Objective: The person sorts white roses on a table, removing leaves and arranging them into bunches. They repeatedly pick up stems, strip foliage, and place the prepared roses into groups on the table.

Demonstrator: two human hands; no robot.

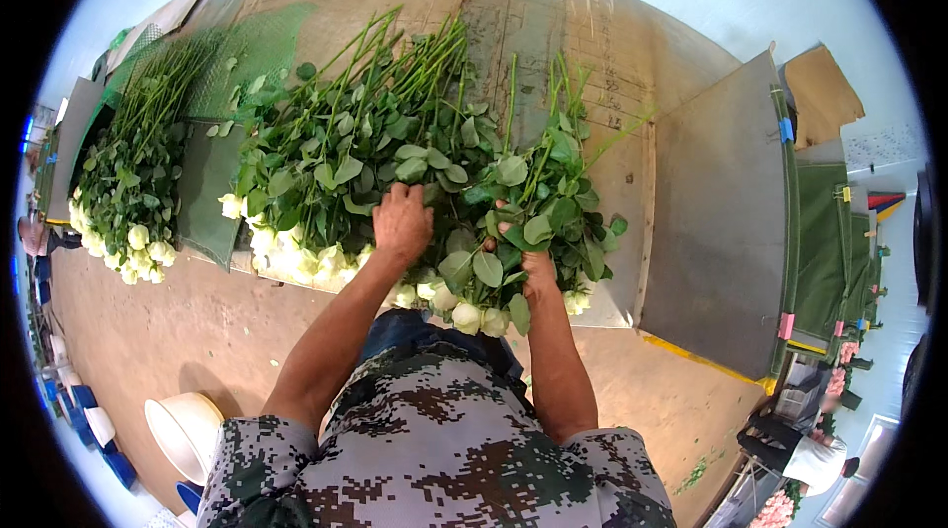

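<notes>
Long-stemmed white roses lie in a thick pile on the worktable, blooms towards me and stems pointing away. My left hand rests among the leaves at the middle of this pile, its fingers curled down into the foliage; whether they grip a stem is hidden. On the right, my right hand is closed around several rose stems, with leaves covering much of the fingers. White blooms from these roses hang over the table's near edge, close to my waist.
Another bunch of white roses lies at the far left, beside green netting. A grey upright panel bounds the table's right side. A cream tub stands on the floor at lower left. A person is at far right, near pink flowers.
</notes>
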